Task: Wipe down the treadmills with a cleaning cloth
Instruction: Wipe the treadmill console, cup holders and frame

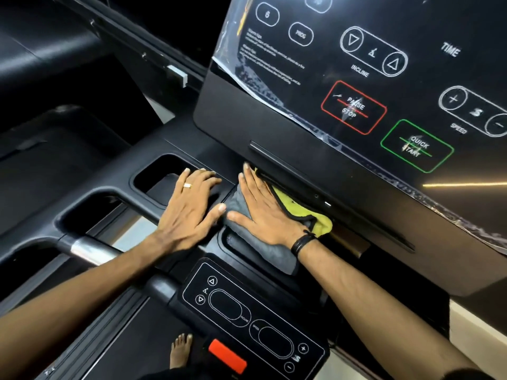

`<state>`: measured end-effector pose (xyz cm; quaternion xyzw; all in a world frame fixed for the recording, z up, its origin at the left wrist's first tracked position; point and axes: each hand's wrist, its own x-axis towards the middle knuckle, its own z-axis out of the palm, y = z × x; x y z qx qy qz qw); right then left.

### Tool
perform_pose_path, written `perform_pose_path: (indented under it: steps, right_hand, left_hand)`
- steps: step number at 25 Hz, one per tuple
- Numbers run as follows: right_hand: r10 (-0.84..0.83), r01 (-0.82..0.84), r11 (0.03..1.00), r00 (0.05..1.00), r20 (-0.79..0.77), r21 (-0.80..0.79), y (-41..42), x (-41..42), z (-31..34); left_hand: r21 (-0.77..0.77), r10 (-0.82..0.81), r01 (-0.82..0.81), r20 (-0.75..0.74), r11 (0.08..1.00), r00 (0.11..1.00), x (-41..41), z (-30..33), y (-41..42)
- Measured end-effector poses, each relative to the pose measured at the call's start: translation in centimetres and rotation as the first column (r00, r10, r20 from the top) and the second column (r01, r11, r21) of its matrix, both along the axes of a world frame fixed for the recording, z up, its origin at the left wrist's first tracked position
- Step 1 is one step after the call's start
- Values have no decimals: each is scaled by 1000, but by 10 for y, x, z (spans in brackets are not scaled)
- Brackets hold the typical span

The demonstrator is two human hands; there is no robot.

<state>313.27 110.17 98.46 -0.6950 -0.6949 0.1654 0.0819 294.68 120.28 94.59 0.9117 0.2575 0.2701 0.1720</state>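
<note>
The left hand (189, 207) lies flat, fingers straight, on the tray (153, 193) of the treadmill (247, 127), gripping nothing. Just beside it the right hand (264, 212) presses flat on the cloth (263, 250), grey and yellow, under the screen (384, 64). Wiping looks midway: screen, lower panel (247, 311) and handles seemingly remain.

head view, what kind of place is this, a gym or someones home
Probably a gym, though a home setup can't be ruled out. The person stands on a treadmill: its console shows incline, speed, pause/stop and quick start buttons, a lower control panel sits by a handlebar, and another machine's frame stands alongside.
</note>
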Motion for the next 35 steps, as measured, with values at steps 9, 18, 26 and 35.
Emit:
perform_pose_path:
  steps: [9, 18, 26, 35]
  right_hand:
    - [-25, 25, 1000, 1000, -19, 15, 17, -15, -2]
    - [-169, 170, 984, 986, -11, 49, -127, 42, -1]
    - [-372, 365, 919, 928, 21, 146, -203, 58, -9]
    - [-540, 456, 822, 815, 211, 340, -235, 10, -16]
  left_hand:
    - [28, -45, 48, -83, 998, 996, -3, 4, 0]
    - [65, -45, 59, -196, 996, 980, -4, 2, -1]
    - [87, -36, 57, -224, 995, 974, -3, 0, -2]
    - [71, -61, 76, -192, 995, 979, -3, 0, -3]
